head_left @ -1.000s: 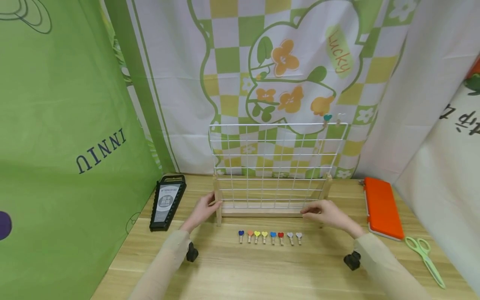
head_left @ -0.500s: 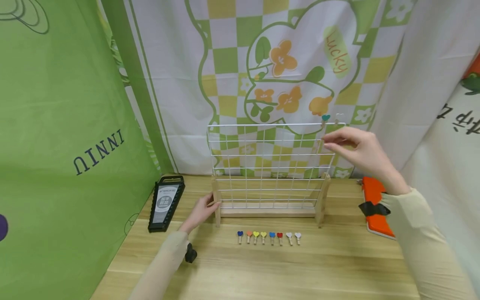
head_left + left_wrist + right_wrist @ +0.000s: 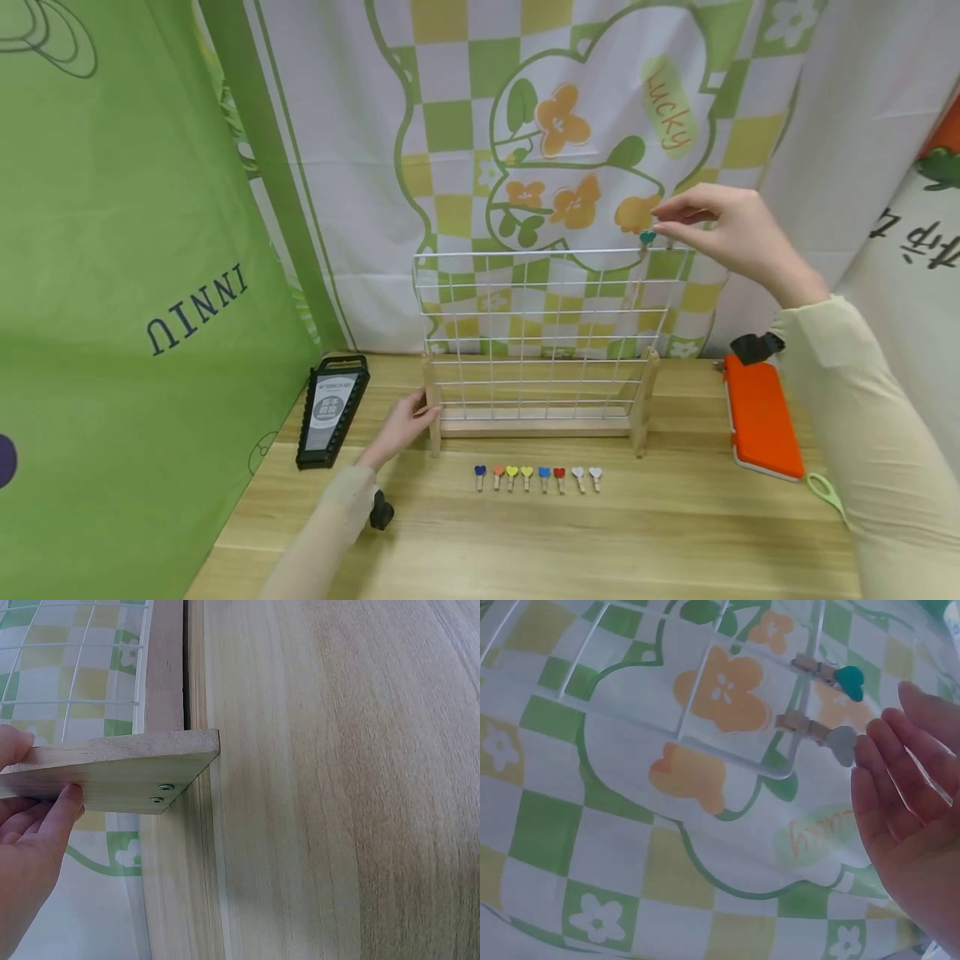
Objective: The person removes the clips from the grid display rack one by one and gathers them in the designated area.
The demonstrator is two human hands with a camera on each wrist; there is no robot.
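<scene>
A white wire grid rack (image 3: 525, 252) stands upright on wooden legs. My left hand (image 3: 400, 429) grips its left wooden leg (image 3: 112, 780), thumb on one face and fingers on the other. Two small wooden clips sit on the grid's top right corner, one with a teal heart (image 3: 849, 682), one with a white heart (image 3: 841, 746). Beside these clips is my right hand (image 3: 738, 229), thumb apart from the fingers and nothing between them; its fingertips are right by the white heart. In front of the rack lies a row of several heart clips, from dark blue (image 3: 480, 472) to white (image 3: 596, 473).
On the left of the table (image 3: 480, 550) lies a black toothed holder (image 3: 333, 412) with a grey label. An orange case (image 3: 765, 421) lies on the right, near green scissors (image 3: 825, 493) partly hidden by the right sleeve. Patterned cloth (image 3: 450, 125) hangs close behind the rack.
My right hand has risen from the rack's lower right base to the clips at its top right corner. The left hand keeps its grip on the left leg.
</scene>
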